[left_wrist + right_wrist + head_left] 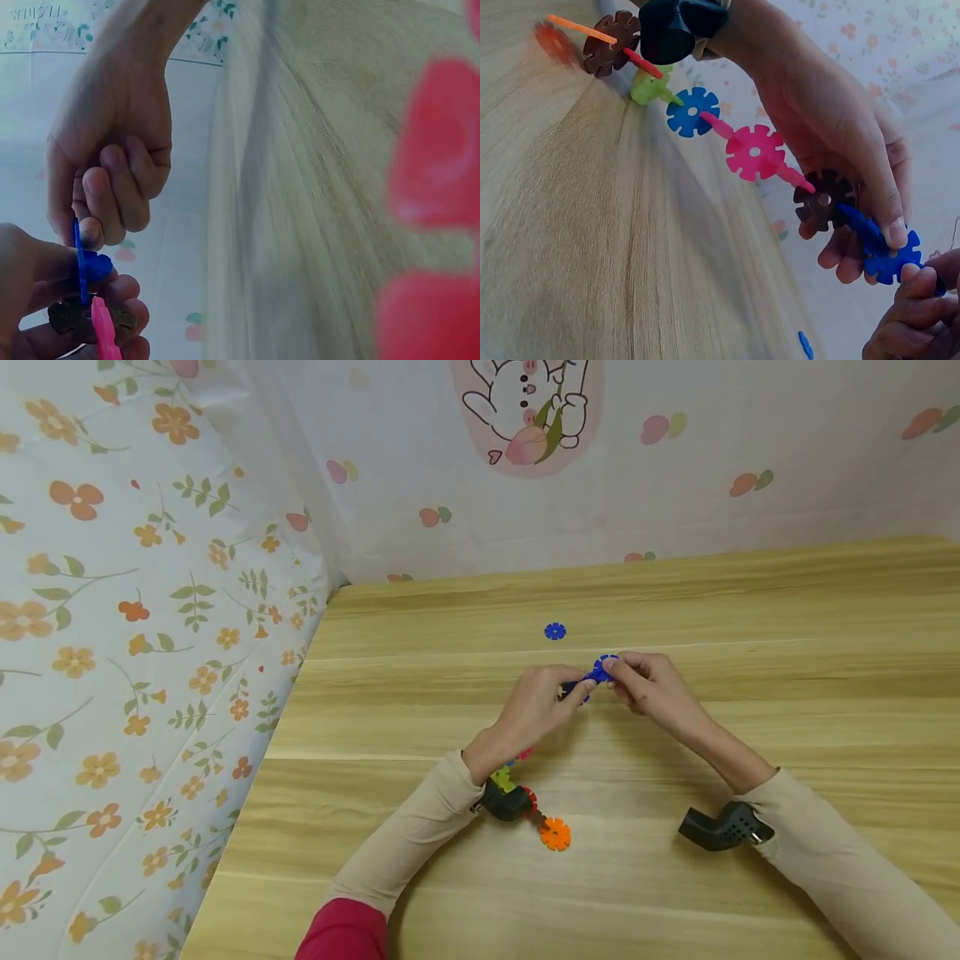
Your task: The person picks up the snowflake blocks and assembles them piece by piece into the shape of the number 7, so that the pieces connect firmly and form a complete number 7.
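Observation:
A chain of notched plastic snowflake discs hangs from my left hand (542, 700), whose thumb and fingers pinch a blue disc (891, 264) at its end. Beside that blue disc in the chain is a brown disc (824, 200), then a pink disc (754, 152), a light blue disc (693, 112) and a green disc (651, 86). My right hand (654, 687) meets the left and pinches a blue disc (604, 666) at the chain's end, its fingers partly covering it. In the left wrist view, a blue disc (82, 262) stands edge-on between both hands.
Another blue disc (555, 631) lies loose on the wooden table (750, 618), beyond the hands. An orange disc (556, 834) at the chain's far end hangs near the left forearm. Patterned cloth (390, 468) stands behind the table and along its left side.

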Motion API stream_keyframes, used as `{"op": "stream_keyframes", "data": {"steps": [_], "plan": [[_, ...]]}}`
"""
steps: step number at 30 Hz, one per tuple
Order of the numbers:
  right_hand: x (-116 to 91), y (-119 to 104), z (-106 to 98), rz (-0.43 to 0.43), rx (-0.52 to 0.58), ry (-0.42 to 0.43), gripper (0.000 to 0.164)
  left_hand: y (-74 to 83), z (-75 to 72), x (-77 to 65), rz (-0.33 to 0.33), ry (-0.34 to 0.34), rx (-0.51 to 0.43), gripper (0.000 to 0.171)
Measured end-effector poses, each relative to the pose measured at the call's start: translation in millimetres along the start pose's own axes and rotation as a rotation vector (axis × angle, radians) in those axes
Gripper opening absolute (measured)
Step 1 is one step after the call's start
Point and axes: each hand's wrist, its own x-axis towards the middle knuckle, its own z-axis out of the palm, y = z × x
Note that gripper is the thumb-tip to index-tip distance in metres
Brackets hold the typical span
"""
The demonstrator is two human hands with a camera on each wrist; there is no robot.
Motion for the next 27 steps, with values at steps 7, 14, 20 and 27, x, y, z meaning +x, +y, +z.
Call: {"op": "stream_keyframes", "data": {"steps": [7,14,20,27], "plan": [[6.3,3.0,-8.5,0.050,0.115,-0.022,0.058,-0.7,-4.6,0.9,-0.007,0.019,-0.008,0.024],[15.6,18.8,-22.8,0.106,0.066,-0.003,0.050,-2.6,-5.2,2.2,0.033,0.038,0.011,0.022],[33.1,30.0,-29.3,0.125,-0.147,-0.064,0.042,-3.5,-6.4,1.5,0.048,0.044,0.009,0.020],[60.8,36.8,-29.7,0.097,-0.312,-0.135,0.030,-4.3,-7.0,0.5,0.065,0.031,0.001,0.020]]}}
